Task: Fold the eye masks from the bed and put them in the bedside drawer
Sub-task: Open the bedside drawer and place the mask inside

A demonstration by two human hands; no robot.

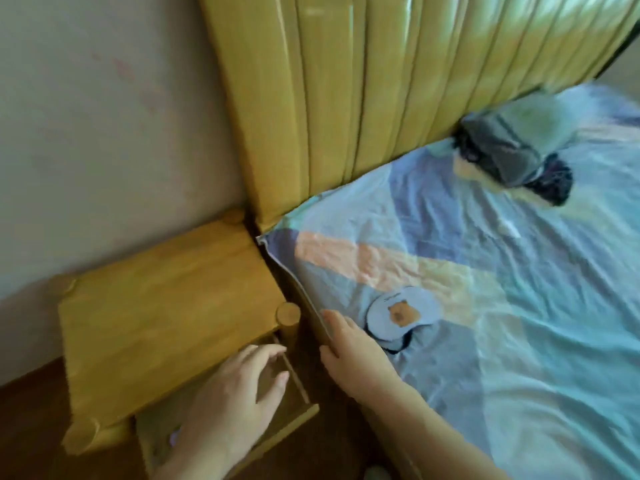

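A folded light-blue eye mask [401, 315] with a brown bear print lies on the bed sheet [485, 306] near the bed's left edge. My right hand [353, 351] rests flat at that edge, fingers apart, just left of the mask and holding nothing. My left hand [239, 393] hovers over the open bedside drawer [298, 386], fingers spread and empty. A small purple-blue patch [174, 438] shows inside the drawer beside my left wrist; what it is I cannot tell.
The wooden bedside table [162, 306] stands between the wall and the bed. A yellow padded headboard [381, 81] rises behind. A grey and dark bundle of cloth [512, 157] lies at the head of the bed. Dark wood floor [31, 427] lies below.
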